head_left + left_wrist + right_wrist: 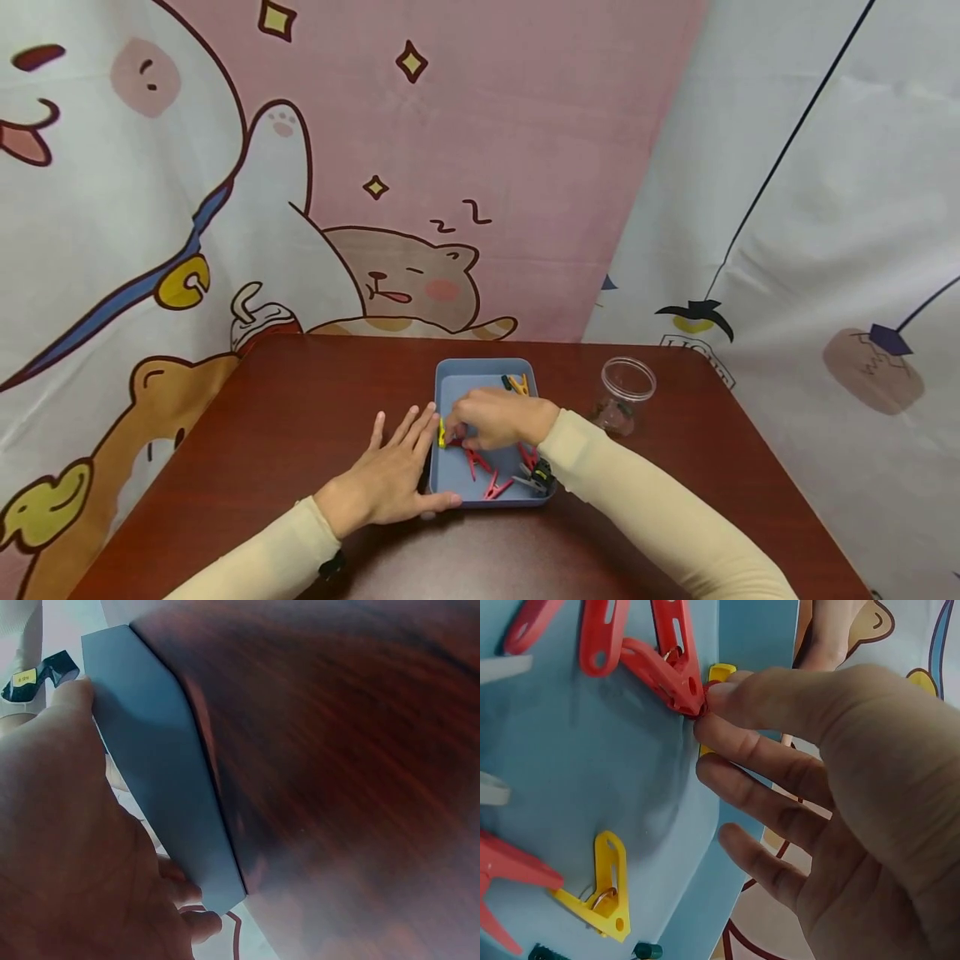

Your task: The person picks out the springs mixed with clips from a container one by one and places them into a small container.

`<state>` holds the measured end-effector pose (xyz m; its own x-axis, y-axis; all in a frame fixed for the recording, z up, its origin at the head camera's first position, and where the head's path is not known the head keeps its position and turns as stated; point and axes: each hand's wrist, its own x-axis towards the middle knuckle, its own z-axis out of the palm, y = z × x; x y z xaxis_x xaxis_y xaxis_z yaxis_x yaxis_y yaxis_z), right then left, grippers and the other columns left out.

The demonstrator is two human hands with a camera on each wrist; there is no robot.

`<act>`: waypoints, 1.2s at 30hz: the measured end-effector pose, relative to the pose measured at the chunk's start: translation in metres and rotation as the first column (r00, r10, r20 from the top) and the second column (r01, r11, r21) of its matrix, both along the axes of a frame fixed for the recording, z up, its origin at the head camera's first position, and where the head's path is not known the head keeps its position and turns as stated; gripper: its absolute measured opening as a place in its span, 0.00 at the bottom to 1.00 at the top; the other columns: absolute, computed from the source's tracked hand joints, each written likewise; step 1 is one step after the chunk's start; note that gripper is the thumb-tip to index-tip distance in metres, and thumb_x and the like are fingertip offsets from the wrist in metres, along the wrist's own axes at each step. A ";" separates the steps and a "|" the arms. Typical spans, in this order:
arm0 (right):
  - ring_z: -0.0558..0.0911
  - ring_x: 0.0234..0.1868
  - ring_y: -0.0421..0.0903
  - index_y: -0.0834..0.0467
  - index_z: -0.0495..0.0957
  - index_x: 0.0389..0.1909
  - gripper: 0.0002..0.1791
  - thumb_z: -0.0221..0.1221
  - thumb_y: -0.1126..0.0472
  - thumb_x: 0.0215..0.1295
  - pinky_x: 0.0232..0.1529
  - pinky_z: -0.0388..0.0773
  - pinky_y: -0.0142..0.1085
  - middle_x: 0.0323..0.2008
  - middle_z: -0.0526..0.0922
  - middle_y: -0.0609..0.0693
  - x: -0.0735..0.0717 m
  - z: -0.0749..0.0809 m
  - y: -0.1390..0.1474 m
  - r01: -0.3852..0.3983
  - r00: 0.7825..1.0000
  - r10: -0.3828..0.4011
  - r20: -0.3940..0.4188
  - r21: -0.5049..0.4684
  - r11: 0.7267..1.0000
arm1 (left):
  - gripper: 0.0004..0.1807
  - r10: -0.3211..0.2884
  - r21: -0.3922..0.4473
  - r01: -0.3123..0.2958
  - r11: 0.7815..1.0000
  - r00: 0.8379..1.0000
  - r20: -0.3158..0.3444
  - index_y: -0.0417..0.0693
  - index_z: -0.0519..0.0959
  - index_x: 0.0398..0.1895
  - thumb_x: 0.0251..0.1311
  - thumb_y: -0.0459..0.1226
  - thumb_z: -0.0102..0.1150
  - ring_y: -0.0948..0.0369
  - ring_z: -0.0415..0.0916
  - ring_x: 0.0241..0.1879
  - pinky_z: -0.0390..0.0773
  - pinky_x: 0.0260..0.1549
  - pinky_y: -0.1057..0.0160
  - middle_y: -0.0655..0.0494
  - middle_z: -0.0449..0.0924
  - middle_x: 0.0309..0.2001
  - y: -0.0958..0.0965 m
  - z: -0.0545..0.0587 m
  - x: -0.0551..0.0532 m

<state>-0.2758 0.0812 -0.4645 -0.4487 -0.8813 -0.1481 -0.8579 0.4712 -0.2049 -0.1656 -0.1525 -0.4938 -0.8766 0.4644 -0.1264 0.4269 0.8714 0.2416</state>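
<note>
A bare right hand pinches the end of a red plastic spring clip near the wall of a smooth blue tray, beside a partly hidden yellow piece. More red clips and a slotted yellow plastic clip lie inside.

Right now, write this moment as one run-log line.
left hand: touches blue tray | right hand: pinches red clip in tray | clear jar: right of tray
</note>
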 end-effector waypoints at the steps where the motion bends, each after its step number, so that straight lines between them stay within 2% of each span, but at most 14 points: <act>1: 0.94 0.51 0.42 0.47 0.95 0.58 0.13 0.76 0.61 0.78 0.55 0.90 0.33 0.49 0.96 0.42 0.000 -0.001 0.000 0.001 1.000 -0.001 0.002 0.001 1.000 | 0.72 0.000 0.002 0.000 1.000 1.000 0.002 0.43 0.48 0.98 0.72 0.83 0.56 0.39 0.41 0.98 0.40 0.90 0.18 0.47 0.40 0.99 0.001 0.000 0.000; 12: 0.93 0.49 0.37 0.52 0.95 0.56 0.11 0.79 0.60 0.76 0.55 0.91 0.33 0.48 0.97 0.44 -0.002 0.000 -0.002 0.047 0.999 -0.047 0.003 0.008 0.999 | 0.72 0.002 0.003 -0.002 1.000 1.000 0.003 0.44 0.48 0.99 0.71 0.83 0.56 0.41 0.40 0.98 0.39 0.90 0.19 0.48 0.39 0.99 0.004 0.001 -0.001; 17: 0.90 0.43 0.32 0.53 0.95 0.54 0.11 0.80 0.57 0.76 0.49 0.90 0.29 0.45 0.97 0.44 0.001 -0.001 -0.007 0.077 0.997 -0.077 0.001 -0.011 0.997 | 0.72 0.001 0.011 -0.001 1.000 1.000 0.012 0.44 0.47 0.99 0.71 0.83 0.56 0.40 0.40 0.98 0.38 0.90 0.18 0.47 0.39 0.99 0.002 0.001 -0.001; 26: 0.87 0.35 0.32 0.55 0.95 0.52 0.11 0.81 0.56 0.74 0.41 0.87 0.28 0.39 0.95 0.45 0.004 -0.007 -0.013 0.143 0.989 -0.143 -0.029 -0.022 0.990 | 0.72 0.002 0.016 -0.003 1.000 1.000 0.017 0.44 0.46 0.99 0.71 0.82 0.57 0.40 0.39 0.98 0.38 0.90 0.18 0.47 0.39 0.99 0.000 -0.002 -0.001; 36: 0.88 0.40 0.37 0.55 0.94 0.50 0.11 0.82 0.57 0.73 0.44 0.88 0.31 0.46 0.95 0.50 0.007 -0.008 -0.011 0.156 0.984 -0.161 -0.073 -0.069 0.985 | 0.72 0.001 -0.003 -0.001 1.000 1.000 0.004 0.44 0.46 0.99 0.71 0.83 0.57 0.39 0.42 0.98 0.40 0.90 0.18 0.46 0.39 0.99 0.001 0.000 -0.001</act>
<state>-0.2689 0.0706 -0.4721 -0.5914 -0.8046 -0.0540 -0.7880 0.5908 -0.1735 -0.1668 -0.1511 -0.4942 -0.8766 0.4630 -0.1312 0.4249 0.8727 0.2406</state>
